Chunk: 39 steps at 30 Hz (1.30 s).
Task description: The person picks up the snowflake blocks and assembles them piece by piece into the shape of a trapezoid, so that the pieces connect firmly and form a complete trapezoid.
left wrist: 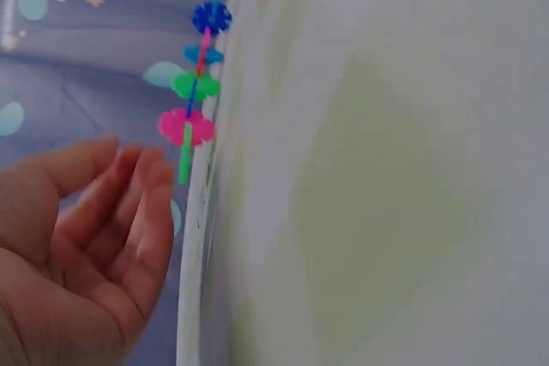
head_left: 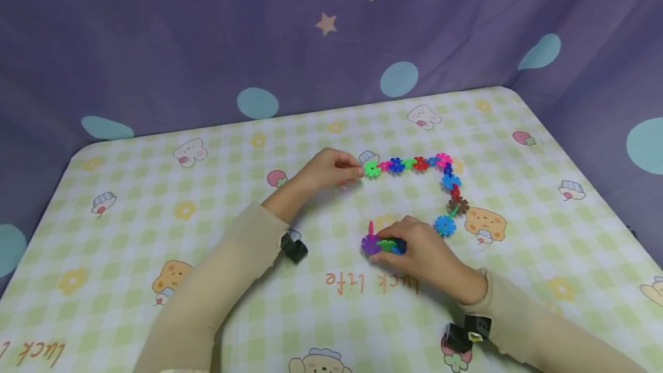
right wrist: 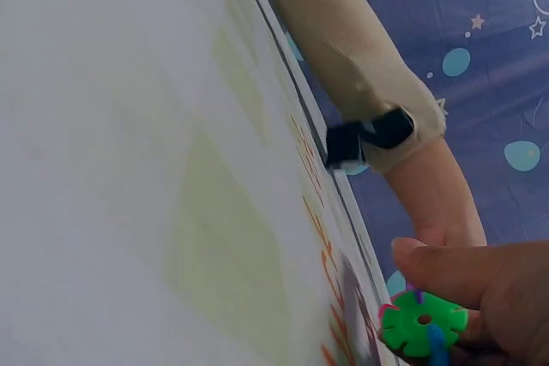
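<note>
A chain of colourful notched plastic snowflake discs (head_left: 420,163) lies bent on the tablecloth, ending at the left in a bright green disc (head_left: 372,169). My left hand (head_left: 331,167) is beside that green disc; in the left wrist view its fingers are loosely bent, with a small gap to the chain and nothing between them. My right hand (head_left: 422,249) pinches another stretch of linked discs, where a purple disc (head_left: 370,244) with a pink one upright on it sticks out to the left. A green disc (right wrist: 424,323) shows under the right thumb. My right hand hides whether this stretch joins the light blue disc (head_left: 445,225).
A green-and-white checked tablecloth (head_left: 248,315) with cartoon prints covers the table. Behind it hangs a purple curtain (head_left: 197,33) with stars and blue drops. Each sleeve carries a black wrist camera, one on the left (head_left: 294,247) and one on the right (head_left: 468,332).
</note>
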Available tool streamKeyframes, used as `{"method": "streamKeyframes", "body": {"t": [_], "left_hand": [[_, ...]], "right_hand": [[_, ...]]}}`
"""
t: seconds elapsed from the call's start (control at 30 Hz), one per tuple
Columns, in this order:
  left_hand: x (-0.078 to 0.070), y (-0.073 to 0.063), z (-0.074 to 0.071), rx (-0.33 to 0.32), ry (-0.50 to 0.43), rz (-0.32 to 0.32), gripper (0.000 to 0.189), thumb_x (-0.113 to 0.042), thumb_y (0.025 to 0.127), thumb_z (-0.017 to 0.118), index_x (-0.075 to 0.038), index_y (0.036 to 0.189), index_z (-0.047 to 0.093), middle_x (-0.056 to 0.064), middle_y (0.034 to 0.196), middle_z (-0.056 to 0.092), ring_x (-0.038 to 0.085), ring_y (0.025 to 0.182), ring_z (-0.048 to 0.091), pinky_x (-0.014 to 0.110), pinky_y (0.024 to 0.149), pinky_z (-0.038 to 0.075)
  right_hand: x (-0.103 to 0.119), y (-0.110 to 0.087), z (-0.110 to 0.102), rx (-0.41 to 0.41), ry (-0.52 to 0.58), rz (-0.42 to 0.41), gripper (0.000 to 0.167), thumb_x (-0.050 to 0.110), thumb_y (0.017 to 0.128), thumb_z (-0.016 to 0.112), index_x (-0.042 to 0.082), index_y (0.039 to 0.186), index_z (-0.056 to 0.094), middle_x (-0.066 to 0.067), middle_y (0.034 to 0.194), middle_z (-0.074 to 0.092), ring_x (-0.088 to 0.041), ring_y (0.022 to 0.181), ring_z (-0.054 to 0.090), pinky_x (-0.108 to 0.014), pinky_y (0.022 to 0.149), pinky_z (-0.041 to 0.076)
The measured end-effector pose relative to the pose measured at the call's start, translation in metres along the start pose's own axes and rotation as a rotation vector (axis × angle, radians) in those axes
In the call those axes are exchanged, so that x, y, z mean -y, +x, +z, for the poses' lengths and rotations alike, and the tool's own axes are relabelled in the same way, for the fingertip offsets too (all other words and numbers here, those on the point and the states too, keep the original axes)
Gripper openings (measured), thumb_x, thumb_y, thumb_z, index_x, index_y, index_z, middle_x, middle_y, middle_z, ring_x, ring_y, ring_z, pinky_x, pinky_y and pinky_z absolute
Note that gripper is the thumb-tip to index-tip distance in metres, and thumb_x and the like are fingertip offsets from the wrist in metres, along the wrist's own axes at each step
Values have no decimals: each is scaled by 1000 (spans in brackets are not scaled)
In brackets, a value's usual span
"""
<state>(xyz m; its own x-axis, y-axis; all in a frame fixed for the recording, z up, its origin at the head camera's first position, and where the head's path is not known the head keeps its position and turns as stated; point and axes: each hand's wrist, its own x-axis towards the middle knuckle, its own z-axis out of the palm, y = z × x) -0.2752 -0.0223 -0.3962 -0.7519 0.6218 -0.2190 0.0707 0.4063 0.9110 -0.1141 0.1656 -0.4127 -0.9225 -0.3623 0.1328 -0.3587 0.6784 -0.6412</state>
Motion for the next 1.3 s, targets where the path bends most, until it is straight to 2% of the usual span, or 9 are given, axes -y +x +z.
{"method": "streamKeyframes", "body": {"t": [0.03,0.1,0.23,0.37,0.63,0.83,0.97,1.13,1.3], "left_hand": [[-2,5,0,-44,4,-18,21,-17,91,64,-2,105,69,11,93,69,17,75,61,28,65,51],[-4,13,0,-80,44,-47,23,-18,92,62,-4,110,68,10,98,67,18,78,60,27,66,50],[-11,24,4,-73,163,-70,29,-19,94,59,-9,120,64,6,111,64,17,88,58,26,71,49],[-16,32,8,-74,236,-62,27,-20,94,59,-11,119,65,5,108,65,15,84,58,25,68,48],[-12,28,10,22,145,-116,17,-13,86,68,-2,99,70,6,87,67,11,63,54,22,57,44],[-7,9,15,138,122,-203,15,-16,86,69,-2,91,71,4,68,66,10,56,58,24,54,50],[0,-13,14,182,34,-270,15,-15,88,66,-1,91,72,2,64,66,10,54,59,25,51,51],[8,-42,14,153,-96,-320,16,-14,89,65,0,92,71,4,70,69,9,53,60,23,48,51],[13,-67,23,83,-241,-344,17,-12,88,66,3,95,70,6,73,70,8,52,61,22,46,50]], "right_hand": [[0,0,0,3,-5,5,29,31,76,79,11,96,74,4,88,69,-8,78,57,-25,68,48],[-1,1,-1,6,-11,8,29,31,76,79,12,96,73,5,89,69,-8,79,57,-25,68,48],[-3,2,-1,15,-22,0,28,31,76,79,12,96,73,5,90,69,-9,81,57,-27,71,49],[-3,4,-1,39,-27,0,29,30,77,78,11,98,72,4,92,69,-10,84,57,-30,74,49],[-8,7,-10,72,-42,-6,26,23,80,76,8,101,71,1,95,69,-13,89,60,-34,80,50],[-17,6,-23,121,-99,-152,22,16,81,75,7,100,71,2,95,70,-14,89,59,-33,79,49],[-19,9,-30,167,-136,-226,21,8,80,74,9,100,72,3,96,69,-15,93,58,-34,82,48],[-22,10,-35,192,-163,-313,28,-6,77,71,11,100,72,3,99,69,-18,97,56,-37,85,47],[-21,10,-36,202,-159,-360,26,-5,80,67,11,100,72,1,104,66,-20,102,53,-38,86,47]]}}
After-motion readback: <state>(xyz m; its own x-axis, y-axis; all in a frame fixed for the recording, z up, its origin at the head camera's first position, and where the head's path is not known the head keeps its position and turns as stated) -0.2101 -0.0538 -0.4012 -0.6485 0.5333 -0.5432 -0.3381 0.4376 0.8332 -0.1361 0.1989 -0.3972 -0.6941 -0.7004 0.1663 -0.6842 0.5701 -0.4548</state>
